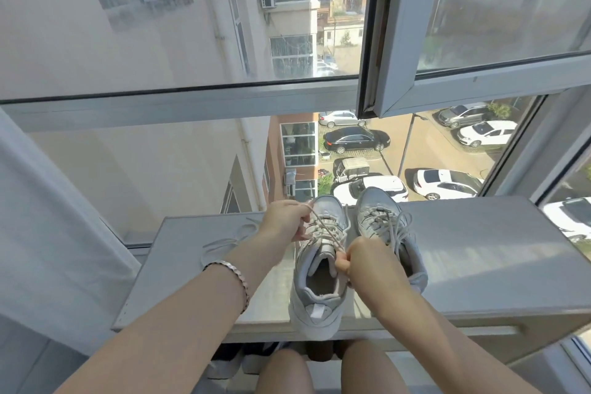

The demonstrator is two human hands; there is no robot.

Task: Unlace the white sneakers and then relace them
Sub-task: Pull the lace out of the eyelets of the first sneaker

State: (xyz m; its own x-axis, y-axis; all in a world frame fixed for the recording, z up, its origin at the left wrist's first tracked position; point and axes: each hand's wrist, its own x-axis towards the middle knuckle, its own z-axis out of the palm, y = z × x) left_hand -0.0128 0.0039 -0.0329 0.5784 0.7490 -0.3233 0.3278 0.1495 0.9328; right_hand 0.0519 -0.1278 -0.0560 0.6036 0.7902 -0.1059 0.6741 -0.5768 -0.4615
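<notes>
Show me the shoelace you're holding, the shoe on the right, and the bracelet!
lace (326, 230), head view, on its taut middle stretch
right sneaker (377, 217), head view, on its laced front
bracelet (238, 275), head view, on the band across the wrist

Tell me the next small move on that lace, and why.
Likely draw the lace out with the left hand while the right hand feeds slack. The lace runs stretched between both pinching hands across the left sneaker, whose lower rows look threaded.
</notes>
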